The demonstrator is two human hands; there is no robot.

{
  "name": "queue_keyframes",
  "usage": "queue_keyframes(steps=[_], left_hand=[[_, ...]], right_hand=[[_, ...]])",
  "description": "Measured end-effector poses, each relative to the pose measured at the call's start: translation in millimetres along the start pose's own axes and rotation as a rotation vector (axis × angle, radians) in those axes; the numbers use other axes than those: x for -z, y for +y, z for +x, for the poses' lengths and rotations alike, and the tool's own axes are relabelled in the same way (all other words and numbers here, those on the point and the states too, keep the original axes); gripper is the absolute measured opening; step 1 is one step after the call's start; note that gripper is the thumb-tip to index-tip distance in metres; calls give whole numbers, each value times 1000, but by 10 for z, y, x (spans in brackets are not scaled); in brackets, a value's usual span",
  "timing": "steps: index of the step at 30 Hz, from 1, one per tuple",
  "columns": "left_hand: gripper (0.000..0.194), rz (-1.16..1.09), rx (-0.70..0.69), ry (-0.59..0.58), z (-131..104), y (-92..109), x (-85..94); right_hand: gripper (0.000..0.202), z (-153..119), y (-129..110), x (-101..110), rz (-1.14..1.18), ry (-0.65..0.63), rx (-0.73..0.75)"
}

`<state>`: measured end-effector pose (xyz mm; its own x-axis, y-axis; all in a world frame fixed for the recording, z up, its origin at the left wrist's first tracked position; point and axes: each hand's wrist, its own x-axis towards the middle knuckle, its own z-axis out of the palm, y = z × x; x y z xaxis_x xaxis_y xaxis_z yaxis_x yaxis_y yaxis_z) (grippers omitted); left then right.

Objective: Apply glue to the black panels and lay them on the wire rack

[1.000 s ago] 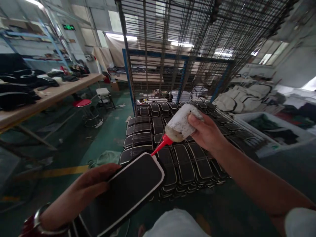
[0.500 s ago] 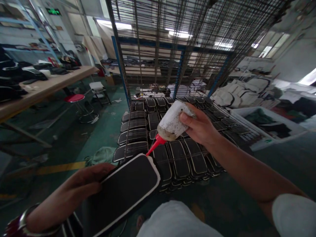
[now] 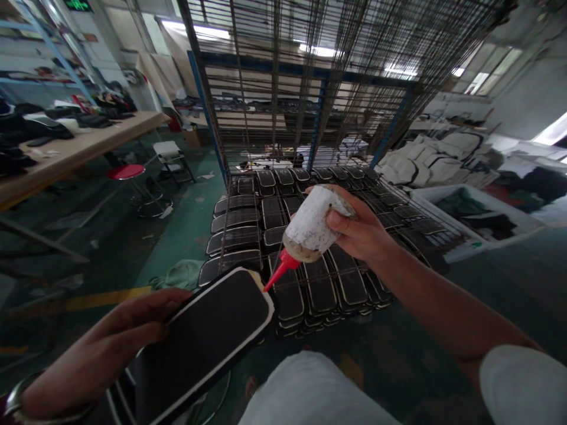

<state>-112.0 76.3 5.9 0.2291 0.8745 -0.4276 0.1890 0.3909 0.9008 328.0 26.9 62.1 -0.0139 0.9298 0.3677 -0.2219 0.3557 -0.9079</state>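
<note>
My left hand point(image 3: 119, 339) grips the left side of a black rounded panel point(image 3: 217, 330), which has a pale strip along its edge. The panel is tilted, its rounded end toward the middle of the view. Wrapped round a stained white bottle point(image 3: 315, 223), my right hand point(image 3: 357, 224) holds it with the red nozzle point(image 3: 280, 270) pointing down and left. The nozzle's tip is at the pale edge near the panel's far corner. Whether it touches is hard to tell.
Beyond my hands, a wire rack point(image 3: 310, 77) bears many similar black panels point(image 3: 321, 283). A long table point(image 3: 110, 133) and a red stool point(image 3: 126, 172) are at the left. A white bin point(image 3: 482, 236) and stacked pale pieces point(image 3: 420, 159) are at the right.
The panel has moved left and slightly up with my left hand. The nozzle tip is slightly lower and sits farther round the panel's corner. The view has shifted a little.
</note>
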Motion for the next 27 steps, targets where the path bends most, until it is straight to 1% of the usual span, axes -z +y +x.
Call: queue_keyframes(steps=[2, 4, 6, 8, 10, 12, 15, 18, 22, 27], left_hand=[[38, 53, -26, 5, -45, 37, -68], [36, 43, -49, 43, -113, 94, -171], [35, -15, -54, 82, -189, 156, -286], [36, -88, -25, 91, -254, 207, -386], [39, -156, 17, 75, -291, 230, -447], [43, -206, 44, 48, -289, 217, -456], [50, -234, 81, -29, -225, 138, -387], [54, -228, 98, -78, -152, 40, -301], [57, -244, 84, -51, -133, -11, -288], [54, -219, 108, -75, -189, 48, -381]], right_hand=[[53, -36, -6, 3, 12, 3, 3], [52, -69, -3, 9, 26, 3, 9], [51, -99, 13, 18, 32, 12, 15], [50, -128, 48, 25, 40, 40, 23], [48, -154, 101, 26, 52, 112, 37], [45, -174, 166, 15, 70, 221, 60], [43, -194, 260, -20, 105, 373, 81], [43, -216, 325, -61, 124, 471, 86], [44, -260, 383, -102, 122, 514, 77], [43, -329, 443, -170, 113, 498, 41]])
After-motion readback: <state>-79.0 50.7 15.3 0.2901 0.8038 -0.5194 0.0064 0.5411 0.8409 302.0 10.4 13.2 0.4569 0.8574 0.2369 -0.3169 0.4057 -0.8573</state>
